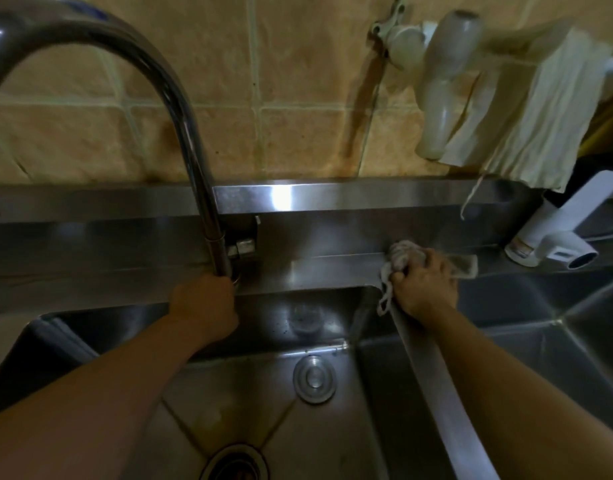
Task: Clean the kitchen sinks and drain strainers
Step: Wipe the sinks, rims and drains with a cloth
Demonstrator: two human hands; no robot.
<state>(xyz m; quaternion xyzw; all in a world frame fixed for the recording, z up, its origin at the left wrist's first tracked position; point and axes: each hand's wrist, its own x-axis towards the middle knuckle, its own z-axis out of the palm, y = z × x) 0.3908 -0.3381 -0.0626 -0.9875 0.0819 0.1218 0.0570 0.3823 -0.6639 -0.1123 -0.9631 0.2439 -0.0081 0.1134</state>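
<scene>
Head view shows us leaning over a steel double sink, and we place everything from the tall curved faucet (180,109). Our left hand (204,306) sits at the faucet's base with its fingers curled round the bottom of the stem. To the right of the faucet, on the back ledge (333,271) where the divider (433,386) between the two basins meets it, our right hand (424,285) clamps a bunched grey rag (402,256) and presses it to the steel; a loose end of the rag hangs over the ledge edge. Below the faucet lies the left basin (333,445), with a round metal stopper (313,379) on its floor and the open drain strainer (234,462) nearer to us, cut off by the lower edge. The right basin (540,358) lies right of the divider. Far right of the faucet, a pale cloth (547,109) hangs at the tiled wall (298,81) beside a white plastic tap (443,81), and white appliances (554,247) stand on the ledge.
</scene>
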